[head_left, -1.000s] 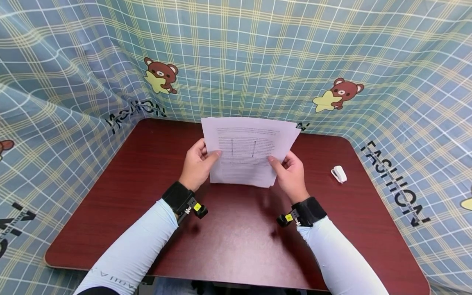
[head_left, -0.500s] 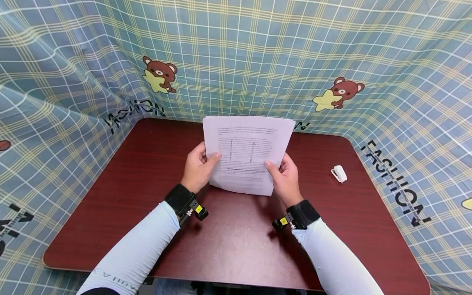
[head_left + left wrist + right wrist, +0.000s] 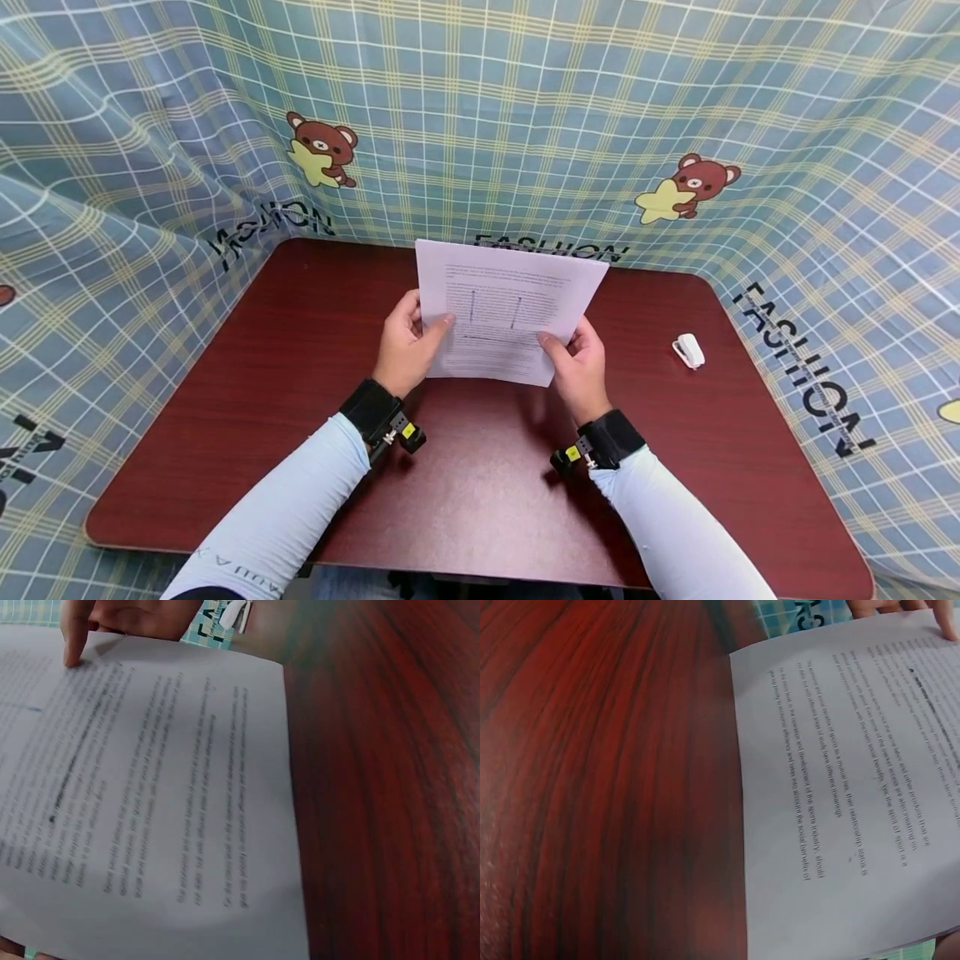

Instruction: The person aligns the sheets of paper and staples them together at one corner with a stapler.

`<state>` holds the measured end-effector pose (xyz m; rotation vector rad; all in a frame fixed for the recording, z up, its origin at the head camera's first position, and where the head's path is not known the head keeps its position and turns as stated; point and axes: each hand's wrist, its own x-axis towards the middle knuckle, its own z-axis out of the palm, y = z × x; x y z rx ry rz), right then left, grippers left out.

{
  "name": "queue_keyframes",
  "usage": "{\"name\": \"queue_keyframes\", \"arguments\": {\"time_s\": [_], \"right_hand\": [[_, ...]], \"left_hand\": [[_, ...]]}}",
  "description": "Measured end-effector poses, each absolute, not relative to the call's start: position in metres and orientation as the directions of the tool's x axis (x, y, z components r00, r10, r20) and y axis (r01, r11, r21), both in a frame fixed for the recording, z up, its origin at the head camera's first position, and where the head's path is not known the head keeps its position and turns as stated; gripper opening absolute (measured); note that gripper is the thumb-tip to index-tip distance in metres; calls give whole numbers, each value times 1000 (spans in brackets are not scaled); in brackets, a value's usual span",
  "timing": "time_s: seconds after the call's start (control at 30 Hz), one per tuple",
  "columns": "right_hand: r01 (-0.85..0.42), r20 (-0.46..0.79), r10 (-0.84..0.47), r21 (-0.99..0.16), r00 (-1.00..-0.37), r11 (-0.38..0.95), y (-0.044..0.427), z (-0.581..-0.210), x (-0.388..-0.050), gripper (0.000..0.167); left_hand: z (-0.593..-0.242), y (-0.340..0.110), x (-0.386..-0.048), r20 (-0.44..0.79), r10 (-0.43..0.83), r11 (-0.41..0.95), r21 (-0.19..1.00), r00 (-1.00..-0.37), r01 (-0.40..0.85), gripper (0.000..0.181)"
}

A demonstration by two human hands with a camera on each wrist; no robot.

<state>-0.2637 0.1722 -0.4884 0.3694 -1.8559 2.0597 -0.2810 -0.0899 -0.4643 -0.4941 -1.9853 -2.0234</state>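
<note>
A stack of printed paper sheets (image 3: 498, 321) is held up and tilted over the middle of the table, its edges lined up closely. Dark pen lines cross the printed text. My left hand (image 3: 407, 346) grips the left edge, thumb on the front and fingers behind. On the other side, my right hand (image 3: 579, 367) pinches the right edge the same way. The left wrist view shows the paper (image 3: 165, 795) up close, with the right thumb on it at the top. In the right wrist view the paper's lower part (image 3: 832, 825) appears beside bare wood. Most fingers are hidden behind the sheets.
A small white stapler (image 3: 688, 352) lies on the right side of the dark red wooden table (image 3: 247, 400). Checked cloth (image 3: 480, 125) with printed bears hangs round the back and both sides of the table.
The sheets' offset edges have come into line, and the stack has shifted and tilted slightly. My right hand has moved a little left and down. The stapler stays put.
</note>
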Motion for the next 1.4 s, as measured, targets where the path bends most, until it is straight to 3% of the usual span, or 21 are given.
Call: {"name": "queue_keyframes", "arguments": {"time_s": [0.23, 0.7, 0.97, 1.2, 1.4], "right_hand": [[-405, 403, 43, -910, -914, -84, 169, -487, -264, 35], [-381, 381, 37, -924, -924, -20, 170, -494, -260, 36], [-399, 396, 47, -912, -917, -97, 169, -483, -260, 35], [-359, 357, 46, -933, -933, -34, 171, -499, -260, 34], [-361, 361, 25, -932, -932, -12, 173, -503, -261, 34]], "left_hand": [[-468, -89, -282, 390, 122, -81, 920, -913, 383, 41], [-478, -88, -282, 353, 83, -78, 935, -932, 347, 39], [-468, -86, -285, 417, 74, -51, 909, -906, 414, 34], [-486, -86, -283, 315, 112, -39, 949, -943, 312, 35], [-485, -85, -278, 315, 110, -42, 949, -943, 313, 35]]}}
